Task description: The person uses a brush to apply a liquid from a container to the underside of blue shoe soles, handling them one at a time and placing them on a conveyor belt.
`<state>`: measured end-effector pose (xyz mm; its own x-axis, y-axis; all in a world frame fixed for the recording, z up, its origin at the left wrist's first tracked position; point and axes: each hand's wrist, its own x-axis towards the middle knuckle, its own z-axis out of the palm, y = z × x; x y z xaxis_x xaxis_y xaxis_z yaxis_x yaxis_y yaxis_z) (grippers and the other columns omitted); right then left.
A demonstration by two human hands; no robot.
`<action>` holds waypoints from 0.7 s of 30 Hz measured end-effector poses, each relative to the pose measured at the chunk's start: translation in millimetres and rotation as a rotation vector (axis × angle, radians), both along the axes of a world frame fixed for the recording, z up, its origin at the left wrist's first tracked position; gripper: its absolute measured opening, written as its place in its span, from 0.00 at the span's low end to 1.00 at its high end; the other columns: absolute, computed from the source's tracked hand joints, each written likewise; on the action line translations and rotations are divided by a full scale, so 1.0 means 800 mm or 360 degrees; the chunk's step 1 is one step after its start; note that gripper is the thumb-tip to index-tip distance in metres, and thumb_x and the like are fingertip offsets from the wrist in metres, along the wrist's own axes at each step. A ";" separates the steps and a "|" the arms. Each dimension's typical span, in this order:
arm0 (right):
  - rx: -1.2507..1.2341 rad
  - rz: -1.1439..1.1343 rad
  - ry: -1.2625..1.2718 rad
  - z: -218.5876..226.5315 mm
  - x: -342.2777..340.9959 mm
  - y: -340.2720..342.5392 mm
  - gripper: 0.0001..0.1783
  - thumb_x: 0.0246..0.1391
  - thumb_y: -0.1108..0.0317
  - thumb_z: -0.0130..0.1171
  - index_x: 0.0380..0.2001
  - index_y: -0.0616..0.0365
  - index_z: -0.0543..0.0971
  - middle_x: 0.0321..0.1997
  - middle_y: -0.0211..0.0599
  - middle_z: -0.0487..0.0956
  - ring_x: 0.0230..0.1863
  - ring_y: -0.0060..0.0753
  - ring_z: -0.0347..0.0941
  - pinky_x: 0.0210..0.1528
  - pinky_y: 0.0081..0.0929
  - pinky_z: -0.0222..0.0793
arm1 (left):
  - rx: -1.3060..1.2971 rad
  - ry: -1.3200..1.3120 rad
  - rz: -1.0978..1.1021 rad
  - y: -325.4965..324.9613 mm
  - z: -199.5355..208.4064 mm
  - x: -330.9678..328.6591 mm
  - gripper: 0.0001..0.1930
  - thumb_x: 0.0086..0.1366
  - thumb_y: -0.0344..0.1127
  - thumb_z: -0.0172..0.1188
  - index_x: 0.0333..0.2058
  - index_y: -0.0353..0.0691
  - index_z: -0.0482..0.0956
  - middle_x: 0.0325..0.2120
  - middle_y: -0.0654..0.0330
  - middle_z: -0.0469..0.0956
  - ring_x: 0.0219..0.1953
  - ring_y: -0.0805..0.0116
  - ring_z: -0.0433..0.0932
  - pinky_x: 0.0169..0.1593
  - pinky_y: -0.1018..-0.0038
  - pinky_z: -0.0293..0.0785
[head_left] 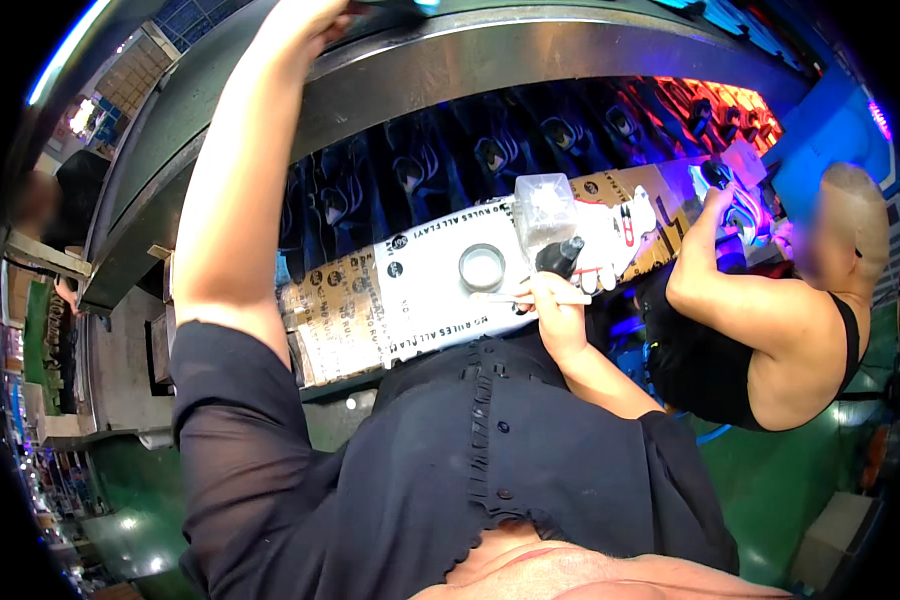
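My right hand (557,305) is closed around a thin pale-handled brush (573,297), held level over the white sheet. The brush's other end reaches toward the near side of a round container (482,268) with white contents. Just beyond my fingers is a black bottle (558,260) with a narrow top, tilted. A clear plastic box (547,208) stands behind it, beside a white work glove (620,230) with red marks. At the top edge, my left hand (322,22) is stretched far up, its fingers curled at a dark item (395,14) with a light-blue end. The frame cuts off part of that hand.
A white printed sheet (420,320) and brown cardboard (335,335) cover the bench. Behind it, dark shoe parts (410,165) line a conveyor beneath a metal ledge (530,55). At right, a co-worker (770,320) handles a brightly lit shoe part (735,205).
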<state>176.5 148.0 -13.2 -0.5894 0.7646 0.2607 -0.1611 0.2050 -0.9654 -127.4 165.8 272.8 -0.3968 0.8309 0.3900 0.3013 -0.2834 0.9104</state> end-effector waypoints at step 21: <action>-0.0315 0.0191 -0.0087 -0.021 -0.020 0.005 0.19 0.61 0.62 0.44 0.24 0.65 0.76 0.22 0.34 0.75 0.22 0.20 0.67 0.28 0.17 0.63 | -0.0630 0.0812 0.1323 -0.335 -0.307 0.011 0.11 0.55 0.28 0.57 0.39 0.34 0.76 0.33 0.56 0.75 0.33 0.69 0.73 0.37 0.78 0.70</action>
